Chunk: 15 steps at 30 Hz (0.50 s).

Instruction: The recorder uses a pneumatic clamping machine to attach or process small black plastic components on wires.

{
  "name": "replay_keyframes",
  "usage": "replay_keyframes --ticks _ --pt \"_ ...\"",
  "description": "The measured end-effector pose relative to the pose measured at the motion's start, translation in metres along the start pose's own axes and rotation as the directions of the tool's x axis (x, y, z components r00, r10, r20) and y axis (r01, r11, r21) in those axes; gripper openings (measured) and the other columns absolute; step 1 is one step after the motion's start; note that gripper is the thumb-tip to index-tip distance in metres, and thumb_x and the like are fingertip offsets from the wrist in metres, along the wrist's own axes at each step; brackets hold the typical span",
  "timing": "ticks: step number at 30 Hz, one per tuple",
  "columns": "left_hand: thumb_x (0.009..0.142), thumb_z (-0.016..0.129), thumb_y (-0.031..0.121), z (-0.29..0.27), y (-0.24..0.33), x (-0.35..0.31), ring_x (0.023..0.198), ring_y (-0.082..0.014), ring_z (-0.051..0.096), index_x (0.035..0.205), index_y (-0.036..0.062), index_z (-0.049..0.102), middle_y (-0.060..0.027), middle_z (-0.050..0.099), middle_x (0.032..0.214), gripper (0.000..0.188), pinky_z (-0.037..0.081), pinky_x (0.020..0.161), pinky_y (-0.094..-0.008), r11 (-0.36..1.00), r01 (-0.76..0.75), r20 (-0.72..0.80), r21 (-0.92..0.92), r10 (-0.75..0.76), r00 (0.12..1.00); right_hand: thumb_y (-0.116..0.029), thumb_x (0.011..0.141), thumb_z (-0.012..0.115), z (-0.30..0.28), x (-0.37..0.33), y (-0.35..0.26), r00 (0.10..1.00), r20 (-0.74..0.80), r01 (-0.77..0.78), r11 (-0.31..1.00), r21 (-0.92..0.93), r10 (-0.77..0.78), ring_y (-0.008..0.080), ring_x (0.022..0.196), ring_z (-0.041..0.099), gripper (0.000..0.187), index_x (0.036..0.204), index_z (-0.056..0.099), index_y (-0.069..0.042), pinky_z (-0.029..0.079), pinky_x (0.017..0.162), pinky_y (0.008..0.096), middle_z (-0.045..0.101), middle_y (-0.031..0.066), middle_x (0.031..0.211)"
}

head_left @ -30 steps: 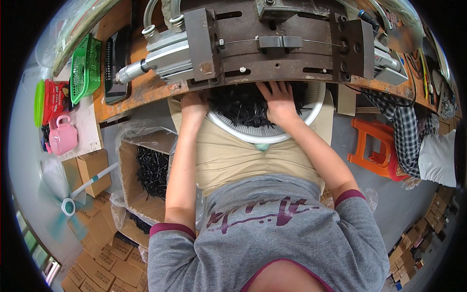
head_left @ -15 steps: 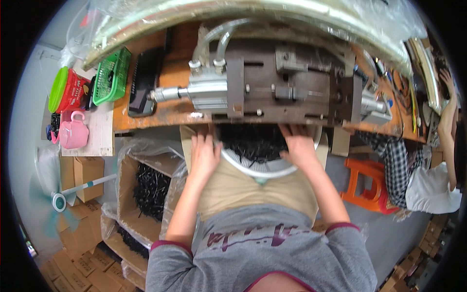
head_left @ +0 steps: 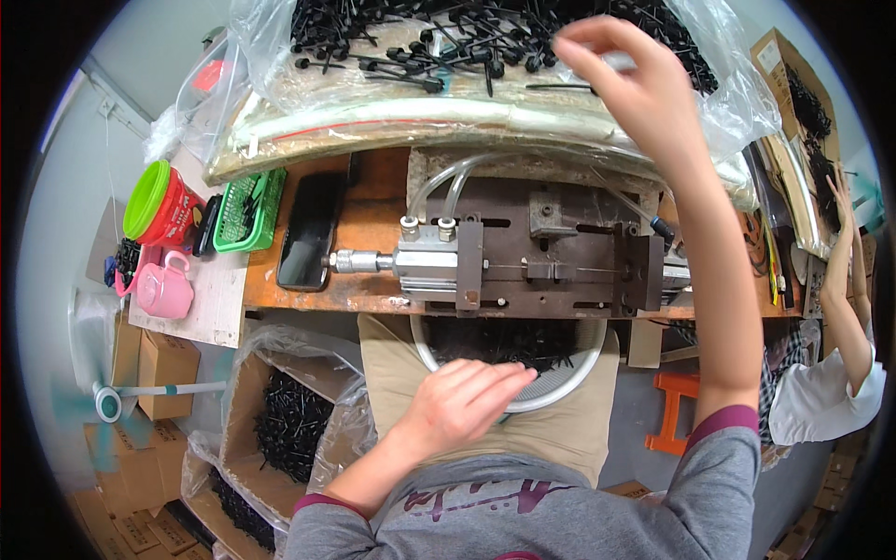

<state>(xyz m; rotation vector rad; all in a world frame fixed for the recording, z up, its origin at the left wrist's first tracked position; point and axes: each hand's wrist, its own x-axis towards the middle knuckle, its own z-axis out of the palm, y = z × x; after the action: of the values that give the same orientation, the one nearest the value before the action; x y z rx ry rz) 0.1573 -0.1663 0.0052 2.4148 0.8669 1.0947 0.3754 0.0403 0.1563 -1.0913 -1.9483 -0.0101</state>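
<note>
My left hand is at the near rim of a round white basket. Its fingers are drawn together; whatever lies between the fingertips is hidden. Thin black pieces fill the basket, which rests on my lap under the table edge. My right hand is raised over the far side of the bench, thumb and fingers apart, beside a heap of small black pieces with thin stems and knobbed heads. Between the hands stands a metal fixture with a silver cylinder on a dark base plate.
A phone, a green basket, a red tub and a pink cup stand at the left. Below is a plastic-lined carton of black pieces. At right, another person's arm is near an orange stool.
My right hand has left the basket and risen to the heap at the back. The left hand has shifted inward over the near rim. The view has tilted upward, showing the heap.
</note>
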Motion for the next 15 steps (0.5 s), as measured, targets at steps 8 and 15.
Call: replay_keyframes --ticks 8,15 --pt "0.075 0.073 0.001 0.001 0.007 -0.021 0.073 -0.0187 0.069 0.109 0.0052 0.07 -0.0061 0.073 0.099 0.035 0.052 0.061 -0.0285 0.998 0.053 0.009 -0.031 -0.053 0.999 -0.088 0.062 0.059 0.116 0.098 0.082 0.857 0.156 -0.366 0.794 -0.484 0.491 0.0445 0.121 0.056 0.111 0.131 0.058 0.0 0.045 0.103 0.0475 0.061 0.0272 0.125" --pt "0.075 0.073 0.001 -0.006 0.0 -0.028 0.073 -0.019 0.069 0.11 0.0056 0.07 -0.0066 0.074 0.096 0.036 0.053 0.062 -0.0283 0.997 0.082 0.004 -0.001 -0.082 0.997 -0.045 0.072 0.07 0.085 0.099 0.069 0.782 0.535 -0.203 0.943 -0.266 0.319 0.0237 0.103 0.062 0.059 0.117 0.068 -0.008 0.049 0.086 0.0363 0.067 0.013 0.104"
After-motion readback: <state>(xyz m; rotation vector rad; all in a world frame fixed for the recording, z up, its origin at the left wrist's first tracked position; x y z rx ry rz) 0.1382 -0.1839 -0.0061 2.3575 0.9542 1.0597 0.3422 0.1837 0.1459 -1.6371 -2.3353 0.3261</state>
